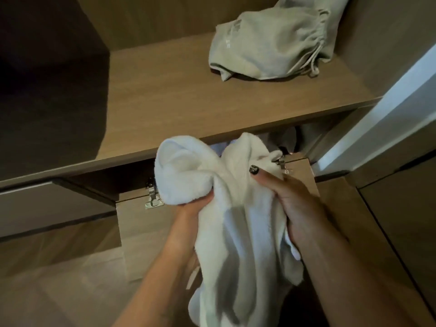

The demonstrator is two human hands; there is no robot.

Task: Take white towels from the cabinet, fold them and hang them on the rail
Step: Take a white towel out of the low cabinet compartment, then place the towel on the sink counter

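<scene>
Most of my left hand (pixel 195 204) is buried under the white towel (pixel 226 208); fingers not visible. The towel's lower end runs off the bottom edge. Open compartment (pixel 290 140) behind the towel is dark, contents unreadable. The grey drawstring garment (pixel 266 46) is cut off at the top edge; its print is too blurred to read.
</scene>
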